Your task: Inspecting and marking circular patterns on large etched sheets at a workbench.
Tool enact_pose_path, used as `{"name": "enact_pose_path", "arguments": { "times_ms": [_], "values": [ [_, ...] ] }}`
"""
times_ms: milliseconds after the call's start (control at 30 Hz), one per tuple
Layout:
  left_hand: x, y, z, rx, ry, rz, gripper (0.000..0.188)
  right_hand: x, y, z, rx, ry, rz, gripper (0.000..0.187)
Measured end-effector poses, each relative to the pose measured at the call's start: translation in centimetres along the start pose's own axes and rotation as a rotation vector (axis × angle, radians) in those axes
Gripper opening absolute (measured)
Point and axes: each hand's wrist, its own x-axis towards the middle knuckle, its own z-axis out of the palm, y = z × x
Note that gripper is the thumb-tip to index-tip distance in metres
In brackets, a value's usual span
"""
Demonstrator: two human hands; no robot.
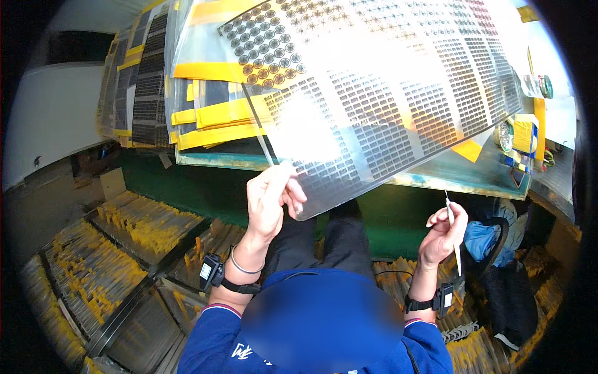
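My left hand (272, 196) is closed on the near left edge of a large transparent film sheet (374, 171). Rows of small dark rectangles and round dark patterns cover the sheet, and glare washes out part of it. The film is tilted, with its near corner hanging past the table's front edge. To the right, apart from the film, my right hand (445, 234) grips a thin pale pen-like tool (458, 260). Its fine dark tip points away from me; its exact kind cannot be made out.
Beneath the film is a glass-topped table (430, 182). Yellow-edged film sheets (218, 115) are stacked at its left. A yellow box (525, 134) and a glass jar (546, 86) stand at the right. Racks of yellow-tabbed sleeves (93, 274) fill the lower left; a blue bag (483, 240) lies lower right.
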Motion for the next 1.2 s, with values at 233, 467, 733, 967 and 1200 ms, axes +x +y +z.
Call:
{"name": "enact_pose_path", "arguments": {
  "times_ms": [233,467,733,967,1200],
  "values": [
    [2.8,-0.6,0.8,0.346,0.153,-0.041,0.018,0.7,-2.5,9.4,-0.012,-0.64,0.074,0.017],
    [3.5,-2.9,-3.0,0.869,0.28,0.774,0.011,1.0,1.9,15.3,-0.258,-0.847,0.104,0.009],
    [4.9,-3.3,-3.8,1.122,-0.207,0.948,0.039,1.1,2.7,15.1,-0.303,-0.875,-0.031,0.008],
    [4.8,-3.5,-3.5,1.092,-0.162,0.914,0.036,0.8,2.9,15.4,-0.303,-0.867,-0.054,0.009],
    [4.8,-3.3,-3.5,1.096,-0.165,0.885,0.034,0.8,2.6,15.4,-0.367,-0.895,-0.068,0.008]
  ]
}}
